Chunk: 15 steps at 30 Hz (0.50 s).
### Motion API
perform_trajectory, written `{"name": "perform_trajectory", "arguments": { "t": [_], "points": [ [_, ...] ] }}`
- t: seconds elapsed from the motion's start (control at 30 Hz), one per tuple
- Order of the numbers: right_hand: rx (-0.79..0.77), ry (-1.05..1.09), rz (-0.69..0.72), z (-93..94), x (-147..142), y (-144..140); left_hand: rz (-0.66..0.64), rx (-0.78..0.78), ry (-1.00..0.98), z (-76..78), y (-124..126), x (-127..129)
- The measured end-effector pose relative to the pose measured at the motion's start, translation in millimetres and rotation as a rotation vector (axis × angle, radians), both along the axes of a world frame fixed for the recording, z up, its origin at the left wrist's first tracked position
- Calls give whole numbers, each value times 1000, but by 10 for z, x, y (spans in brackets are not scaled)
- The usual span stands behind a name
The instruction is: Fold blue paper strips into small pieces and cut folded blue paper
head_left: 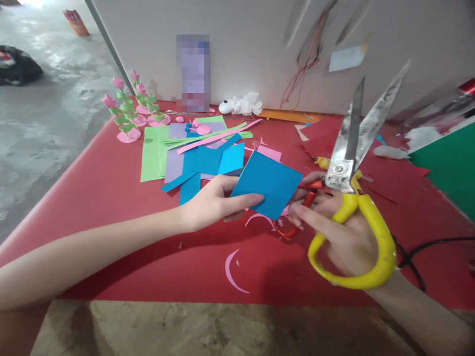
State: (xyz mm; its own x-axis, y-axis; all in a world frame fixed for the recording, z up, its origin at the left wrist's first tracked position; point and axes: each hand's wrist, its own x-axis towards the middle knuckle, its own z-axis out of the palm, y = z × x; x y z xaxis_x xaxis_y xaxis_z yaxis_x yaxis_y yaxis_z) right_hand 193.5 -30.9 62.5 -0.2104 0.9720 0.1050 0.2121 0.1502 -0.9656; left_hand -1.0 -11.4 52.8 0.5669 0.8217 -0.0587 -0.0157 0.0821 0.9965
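Note:
A blue square of paper is pinched in my left hand, the thumb lying flat on its face and the fingers beneath. Yellow-handled scissors are in my right hand, with their worn metal blades spread apart and pointing up and away from me. The fingers of that hand reach toward the paper's right edge. Close by those fingers, a red handle shows partly behind the paper; what it belongs to is mostly hidden.
Behind my left hand lie blue paper pieces, green sheets and pink strips. Pink paper flowers stand at the back left. A pink crescent scrap is near the front edge. A black cable and green board are at right.

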Motion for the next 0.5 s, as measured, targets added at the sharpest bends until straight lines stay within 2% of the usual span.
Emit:
{"name": "perform_trajectory", "arguments": {
  "t": [0.1, 0.2, 0.4, 0.5],
  "points": [
    [64, -121, 2, 36, 9, 3, -52, 20, 9, -15, -21, 1],
    [55, -147, 3, 61, 0, -14, -56, 42, 0, -62, -55, 6],
    [-72, 38, -23, 16, -52, -89, -99, 44, 14, -118, -158, 45],
    [-100, 71, -25, -9, -72, -118, -110, 129, -57, -98, -196, 60]
  ]
}}
